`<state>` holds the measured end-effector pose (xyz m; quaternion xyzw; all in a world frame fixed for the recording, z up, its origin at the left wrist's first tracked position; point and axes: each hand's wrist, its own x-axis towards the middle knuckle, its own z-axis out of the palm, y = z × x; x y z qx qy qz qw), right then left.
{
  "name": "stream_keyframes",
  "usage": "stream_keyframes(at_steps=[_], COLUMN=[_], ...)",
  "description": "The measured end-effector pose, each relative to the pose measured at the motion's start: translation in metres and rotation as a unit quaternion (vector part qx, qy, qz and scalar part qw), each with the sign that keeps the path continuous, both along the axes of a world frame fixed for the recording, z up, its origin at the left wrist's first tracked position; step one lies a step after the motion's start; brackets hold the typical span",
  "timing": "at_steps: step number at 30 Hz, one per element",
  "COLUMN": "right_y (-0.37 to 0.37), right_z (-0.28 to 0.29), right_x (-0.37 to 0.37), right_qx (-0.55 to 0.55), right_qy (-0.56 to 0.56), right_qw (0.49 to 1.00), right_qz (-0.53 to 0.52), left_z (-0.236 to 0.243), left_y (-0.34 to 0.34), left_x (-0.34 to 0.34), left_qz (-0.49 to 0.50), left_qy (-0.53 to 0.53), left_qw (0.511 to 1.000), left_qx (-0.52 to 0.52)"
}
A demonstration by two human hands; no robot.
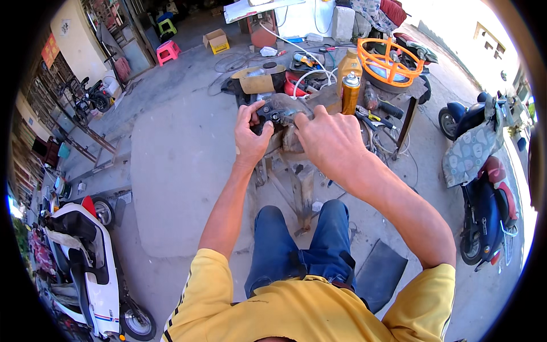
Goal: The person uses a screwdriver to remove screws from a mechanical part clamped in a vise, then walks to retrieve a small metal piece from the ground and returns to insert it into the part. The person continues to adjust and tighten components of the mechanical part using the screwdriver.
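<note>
In front of me, over a worn wooden bench (303, 191), my left hand (251, 137) grips a small black mechanical part (276, 117) with thumb and fingers. A round bolt or fitting shows on the part's upper face. My right hand (336, 139) is closed close beside it, fingertips at the part's right side. What the right fingers pinch is too small and covered to name. A gold spray can (350, 94) stands just beyond my right hand. Behind the can is a gold plastic bottle (348, 64).
Pliers (371, 116) and cables lie right of the spray can. An orange ring-shaped frame (393, 62) sits at the bench's far right. A black tub (280, 73) stands beyond my hands. Scooters are parked left (85, 268) and right (484, 211). A dark mat (382, 275) lies on the floor.
</note>
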<state>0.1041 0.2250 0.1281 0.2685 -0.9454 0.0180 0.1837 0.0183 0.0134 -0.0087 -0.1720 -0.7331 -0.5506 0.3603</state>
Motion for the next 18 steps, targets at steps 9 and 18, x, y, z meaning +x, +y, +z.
stream_keyframes(at_steps=[9, 18], right_y=[-0.017, 0.024], right_z=[0.022, 0.030], right_x=[0.002, 0.000], right_qx=[0.034, -0.045], right_qy=[-0.024, -0.089], right_qw=[0.999, 0.994], right_qz=[0.034, 0.050], left_z=[0.003, -0.003], left_y=[0.009, -0.009], left_x=[0.010, -0.010], left_qz=[0.023, 0.003], left_qy=[-0.012, -0.011], left_qw=[1.000, 1.000], left_qx=[-0.013, -0.019])
